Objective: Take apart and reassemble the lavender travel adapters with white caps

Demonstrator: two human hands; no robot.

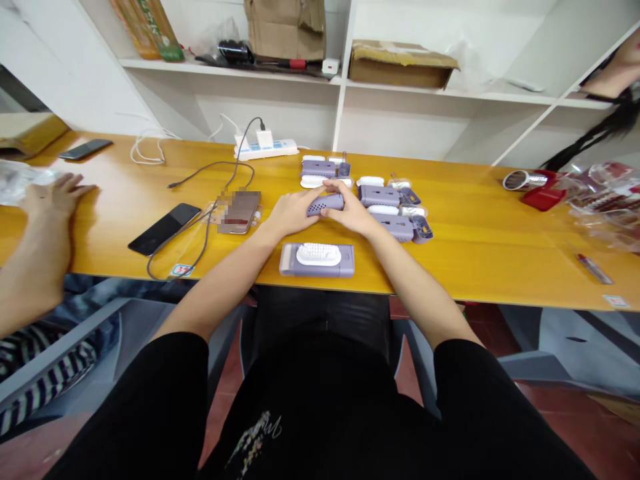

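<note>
Both of my hands are at a small purple case with rows of holes [325, 205]. My left hand [294, 212] is closed around its left side, and my right hand [353, 212] grips its right end; the fingers cover part of it. Nearer to me lies a longer purple case [345, 264] with a white bristled brush [319, 254] on top. Beyond my hands are another purple case [318, 167] and a white brush [313, 181]. More purple cases [379, 195] with white pieces sit to the right of my right hand.
Left of my hands lie a black phone [165, 229], a brown phone [240, 212] and a dark cable [206, 233]. A power strip [267, 149] stands at the back. Another person's hand [55, 197] rests at far left. A red round brush [537, 189] lies at right.
</note>
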